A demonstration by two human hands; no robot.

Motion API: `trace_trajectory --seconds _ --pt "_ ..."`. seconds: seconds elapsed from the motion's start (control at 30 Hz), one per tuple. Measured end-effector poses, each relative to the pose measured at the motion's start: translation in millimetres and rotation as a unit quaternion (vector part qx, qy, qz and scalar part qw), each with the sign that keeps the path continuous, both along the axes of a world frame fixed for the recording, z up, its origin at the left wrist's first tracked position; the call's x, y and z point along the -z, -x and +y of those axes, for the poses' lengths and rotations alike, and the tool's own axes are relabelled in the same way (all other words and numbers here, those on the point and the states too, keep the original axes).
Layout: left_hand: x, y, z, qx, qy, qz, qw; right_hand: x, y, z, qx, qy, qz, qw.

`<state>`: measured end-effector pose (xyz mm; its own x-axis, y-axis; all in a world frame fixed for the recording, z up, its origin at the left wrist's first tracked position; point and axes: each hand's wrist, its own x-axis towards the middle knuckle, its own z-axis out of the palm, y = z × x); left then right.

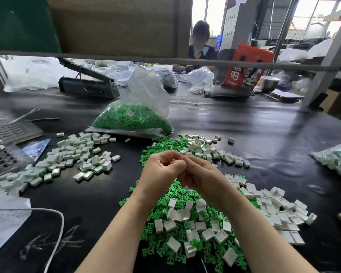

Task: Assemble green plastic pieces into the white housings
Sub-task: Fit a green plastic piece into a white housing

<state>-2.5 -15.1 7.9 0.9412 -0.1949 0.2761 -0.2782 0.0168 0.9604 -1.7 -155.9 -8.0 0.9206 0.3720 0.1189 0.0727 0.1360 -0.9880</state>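
At the centre of the frame the left hand point(161, 170) and right hand point(203, 178) are pressed together, fingers curled inward; whatever they pinch between them is hidden, so I cannot tell what, if anything, either one has hold of. They hover above the black table point(254, 131). Beneath the wrists, at lower centre, lies a heap of loose green plastic pieces point(163, 247) mixed with empty white housings point(272, 211), the housings spreading toward the lower right. A second mixed cluster sits just beyond the hands. At centre left, a separate scatter of white housings with green showing inside point(83, 156) runs toward the left edge. Above centre stands a clear plastic bag of green pieces point(134, 117), its open top upright. A heat sealer point(87, 83) rests behind it, upper left.
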Motion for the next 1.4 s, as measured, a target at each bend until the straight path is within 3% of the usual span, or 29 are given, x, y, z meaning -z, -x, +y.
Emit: trace_trajectory --seconds 0.77,1.13,1.4 --pt "-3.2 2.1 -2.6 -0.008 0.031 -0.006 0.999 -1.6 2.8 7.5 -0.033 -0.121 0.051 0.991" --pt "-4.2 3.2 -2.0 -0.004 0.039 0.008 0.999 -1.0 2.3 10.5 -0.012 -0.098 0.053 0.994" --pt "1.7 -2.9 3.2 -0.047 0.02 0.083 0.995 -4.4 2.3 10.3 0.05 0.054 0.021 0.997"
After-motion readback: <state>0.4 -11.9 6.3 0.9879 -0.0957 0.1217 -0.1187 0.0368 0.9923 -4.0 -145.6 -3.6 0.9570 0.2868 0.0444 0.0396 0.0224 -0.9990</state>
